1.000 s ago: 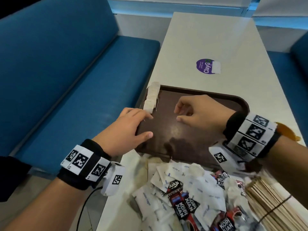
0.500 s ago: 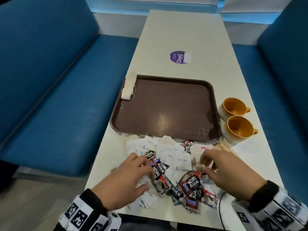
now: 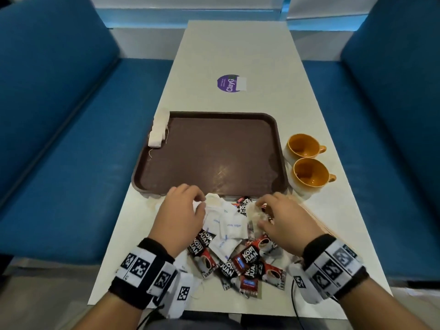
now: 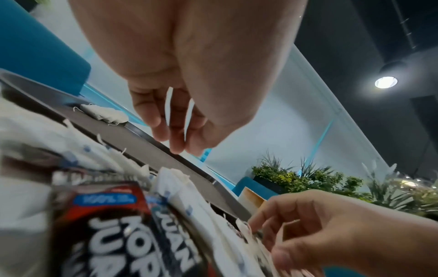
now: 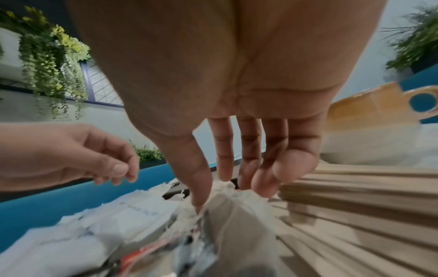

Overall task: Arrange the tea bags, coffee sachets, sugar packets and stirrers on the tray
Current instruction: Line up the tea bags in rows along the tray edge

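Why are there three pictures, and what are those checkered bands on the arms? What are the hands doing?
No machine here, just a person wearing three cameras. The big picture comes from a camera on the head, looking down at the table. The other two come from cameras strapped to the wrists with those checkered bands, looking along the fingers, so each palm looks huge.

On the table sits a brown tray with a few tea bags on its far left edge. Two orange cups stand beside it. Nearer lies a pile of white sugar packets, red coffee sachets and wooden stirrers.

The right hand pinches a tea bag from the pile. The left hand reaches in, its grip on nothing yet, as far as I can tell.
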`<state>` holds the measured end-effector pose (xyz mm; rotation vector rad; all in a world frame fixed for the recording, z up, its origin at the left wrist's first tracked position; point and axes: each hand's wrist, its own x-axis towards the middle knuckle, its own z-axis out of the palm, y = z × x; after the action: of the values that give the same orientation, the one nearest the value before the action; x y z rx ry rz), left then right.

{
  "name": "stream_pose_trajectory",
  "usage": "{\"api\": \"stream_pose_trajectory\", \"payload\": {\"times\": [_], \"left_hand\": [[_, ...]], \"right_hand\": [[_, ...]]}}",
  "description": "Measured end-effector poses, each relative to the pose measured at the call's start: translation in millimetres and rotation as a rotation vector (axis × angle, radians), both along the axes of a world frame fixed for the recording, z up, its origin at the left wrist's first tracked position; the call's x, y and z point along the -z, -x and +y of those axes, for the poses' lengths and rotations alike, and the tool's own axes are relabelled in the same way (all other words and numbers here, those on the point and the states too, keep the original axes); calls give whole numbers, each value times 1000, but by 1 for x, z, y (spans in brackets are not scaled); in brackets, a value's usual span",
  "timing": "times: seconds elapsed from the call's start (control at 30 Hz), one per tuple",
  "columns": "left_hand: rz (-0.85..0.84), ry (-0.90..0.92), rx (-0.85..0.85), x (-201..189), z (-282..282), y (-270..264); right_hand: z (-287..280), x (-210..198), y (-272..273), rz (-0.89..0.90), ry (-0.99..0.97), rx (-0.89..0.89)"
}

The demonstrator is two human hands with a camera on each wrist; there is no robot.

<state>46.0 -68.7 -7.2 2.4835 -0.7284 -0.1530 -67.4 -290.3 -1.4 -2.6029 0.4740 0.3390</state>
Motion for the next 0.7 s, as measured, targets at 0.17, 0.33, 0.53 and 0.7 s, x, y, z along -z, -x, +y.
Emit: {"api": "stream_pose_trajectory", "payload": {"times": [0.17, 0.33, 0.53, 0.7], "left_hand": [[73, -38, -146, -6, -18, -19], [145, -100, -118, -4, -34, -22], [162, -46, -103, -3, -35, -25], [99, 95, -26, -22, -21, -23]], "right_hand": [[3, 6, -6, 11, -43, -14], [-2, 5, -7, -60, -159, 60], [-14, 5, -11, -82, -261, 117], [-11, 4, -24, -12, -234, 25]]}}
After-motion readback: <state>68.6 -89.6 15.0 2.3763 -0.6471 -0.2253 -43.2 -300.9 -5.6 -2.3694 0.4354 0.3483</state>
